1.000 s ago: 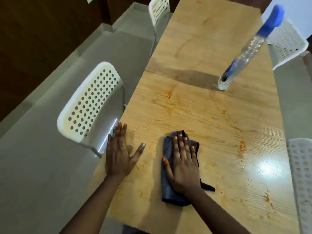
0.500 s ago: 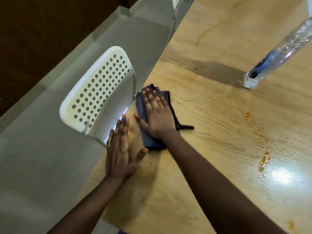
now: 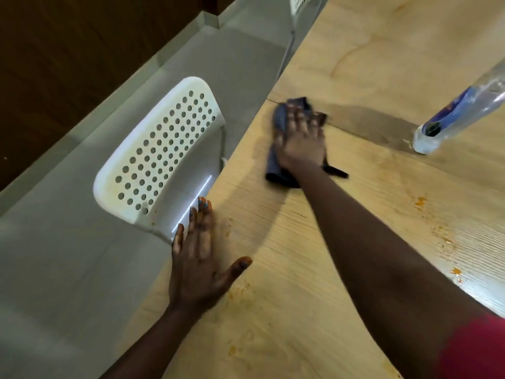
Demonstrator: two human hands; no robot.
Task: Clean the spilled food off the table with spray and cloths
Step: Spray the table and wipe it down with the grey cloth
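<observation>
My right hand (image 3: 300, 140) presses flat, fingers straight, on a dark blue-grey cloth (image 3: 274, 168) lying on the light wooden table (image 3: 314, 263), close to the table's left edge and the seam between two boards. My left hand (image 3: 198, 258) lies flat with fingers spread at the table's left edge, nearer to me. A clear spray bottle (image 3: 448, 121) with a blue label stands at the right, its top out of frame. Orange food stains (image 3: 420, 201) dot the wood at the right, and fainter smears (image 3: 237, 291) lie beside my left hand.
A white perforated plastic chair (image 3: 161, 151) stands tucked against the table's left edge, touching distance from my left fingers. Another white chair (image 3: 303, 2) shows at the top. Grey floor and a dark wooden wall lie to the left.
My right hand has pushed the cloth away from me and leftward along the table toward the board seam. My left hand has stayed flat at the edge.
</observation>
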